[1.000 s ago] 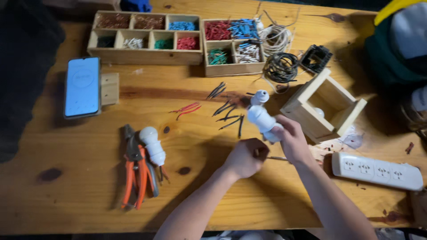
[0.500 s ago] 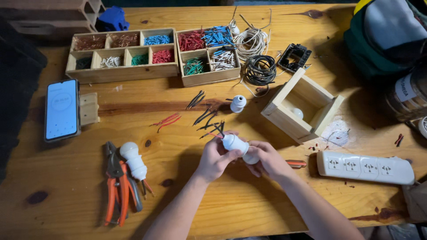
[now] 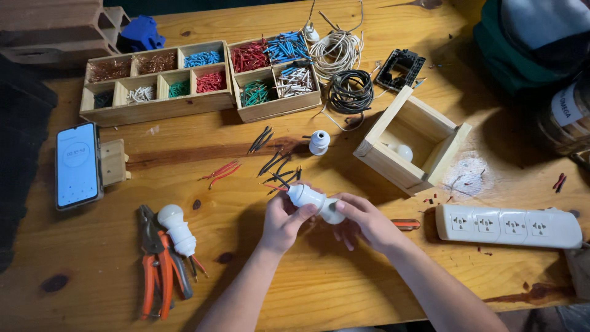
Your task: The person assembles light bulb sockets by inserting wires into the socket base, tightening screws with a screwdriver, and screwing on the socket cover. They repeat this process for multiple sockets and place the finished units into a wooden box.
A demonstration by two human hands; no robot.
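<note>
Head view: your left hand grips white lamp holder, right hand clasps bulb, both above worktop. Keep axes aligned, turn bulb gently, avoid stressing short wires.

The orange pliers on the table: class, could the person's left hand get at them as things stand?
Probably not at once: the left hand is gripping the white lamp holder together with the right hand. Once it lets go, the way looks free; the orange pliers lie on bare table to its left.

Both hands together, fingers curled.
</note>
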